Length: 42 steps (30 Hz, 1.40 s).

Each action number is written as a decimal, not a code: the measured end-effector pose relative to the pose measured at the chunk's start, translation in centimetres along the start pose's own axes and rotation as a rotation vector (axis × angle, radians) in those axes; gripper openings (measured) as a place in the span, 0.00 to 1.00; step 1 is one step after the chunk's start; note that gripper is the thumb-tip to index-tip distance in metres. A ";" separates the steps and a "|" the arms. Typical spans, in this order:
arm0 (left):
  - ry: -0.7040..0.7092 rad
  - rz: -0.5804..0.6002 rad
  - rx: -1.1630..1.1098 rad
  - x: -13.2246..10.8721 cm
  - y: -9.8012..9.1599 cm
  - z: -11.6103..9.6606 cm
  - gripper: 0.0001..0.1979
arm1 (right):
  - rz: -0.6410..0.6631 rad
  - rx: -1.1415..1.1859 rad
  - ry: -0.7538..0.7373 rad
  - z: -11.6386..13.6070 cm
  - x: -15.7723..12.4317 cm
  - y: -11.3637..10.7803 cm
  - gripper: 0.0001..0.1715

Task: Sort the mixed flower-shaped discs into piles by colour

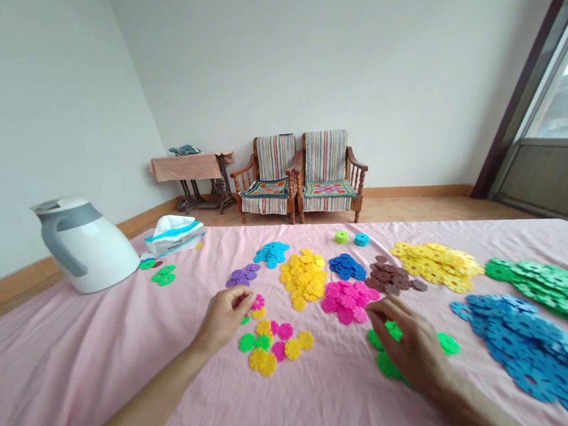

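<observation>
My left hand point(226, 317) is closed in a pinch on a pink snowflake disc point(258, 302), just above a small mixed cluster of green, yellow and pink discs point(271, 345) on the pink tablecloth point(127, 362). My right hand point(410, 347) rests with curled fingers over a few bright green discs point(447, 343), its fingertips close to the pink pile point(347, 299). Whether the right hand grips a disc is hidden.
Sorted piles lie beyond: purple point(242, 275), cyan point(271, 253), yellow point(303, 277), dark blue point(347, 266), brown point(392, 276), large yellow point(437, 265), green point(552, 284), big blue point(537, 342). A white kettle point(83, 242) and tissue pack point(174, 233) stand left. Two chairs point(301, 178) stand behind.
</observation>
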<state>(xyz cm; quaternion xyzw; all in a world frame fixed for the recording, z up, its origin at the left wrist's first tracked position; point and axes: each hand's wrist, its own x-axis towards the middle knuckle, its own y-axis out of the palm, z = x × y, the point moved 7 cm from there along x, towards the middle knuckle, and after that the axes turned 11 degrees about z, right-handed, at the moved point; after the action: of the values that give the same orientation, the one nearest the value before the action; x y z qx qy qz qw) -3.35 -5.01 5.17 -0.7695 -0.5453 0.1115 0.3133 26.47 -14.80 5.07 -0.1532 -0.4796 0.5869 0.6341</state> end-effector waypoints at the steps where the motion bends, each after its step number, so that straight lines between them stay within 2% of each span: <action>1: 0.003 0.059 -0.055 0.6 1.2 -0.8 0.12 | -0.062 -0.006 0.036 -0.9 0.2 -1.0 0.11; 4: 0.044 0.187 -0.141 2.5 5.4 -3.3 0.10 | -0.191 -0.035 0.141 -3.5 0.4 -3.2 0.11; 8: 0.065 0.266 -0.155 5.7 10.6 -5.5 0.09 | -0.222 -0.055 0.198 -5.5 0.3 -4.0 0.11; 11: 0.068 0.247 -0.197 7.5 12.3 -6.1 0.09 | -0.203 -0.048 0.197 -5.7 0.3 -3.7 0.11; 13: 0.063 0.209 -0.172 8.0 11.9 -5.9 0.11 | -0.193 -0.038 0.190 -5.6 0.4 -3.5 0.11; 15: 0.058 0.223 -0.105 7.6 10.9 -5.7 0.11 | -0.185 -0.025 0.187 -5.4 0.5 -3.4 0.10; 19: 0.098 0.322 0.152 4.8 8.0 -5.8 0.08 | -0.166 0.010 0.199 -5.4 0.6 -3.2 0.11; 21: 0.118 0.404 0.260 2.9 7.3 -6.1 0.07 | -0.149 0.028 0.211 -5.4 0.7 -2.9 0.11; 24: 0.161 0.511 0.346 0.4 7.5 -6.6 0.09 | -0.118 0.040 0.216 -5.3 0.7 -2.6 0.11; 27: 0.200 0.521 0.403 -0.9 8.1 -6.6 0.11 | -0.107 0.025 0.216 -5.3 0.6 -2.4 0.12; 34: 0.166 0.467 0.433 -1.1 8.0 -6.1 0.03 | -0.095 0.012 0.226 -5.5 0.5 -2.3 0.11; 39: 0.145 0.474 0.408 -1.3 7.9 -6.4 0.06 | -0.084 0.011 0.213 -5.3 0.6 -2.2 0.10; 42: 0.143 0.524 0.401 -1.5 8.4 -6.3 0.06 | -0.073 0.014 0.203 -5.3 0.7 -2.1 0.10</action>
<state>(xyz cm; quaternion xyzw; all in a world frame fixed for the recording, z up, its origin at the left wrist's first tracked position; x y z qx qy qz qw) 5.77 -10.37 4.80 -0.8123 -0.2731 0.2391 0.4566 31.80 -12.76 4.34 -0.1897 -0.4139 0.5481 0.7016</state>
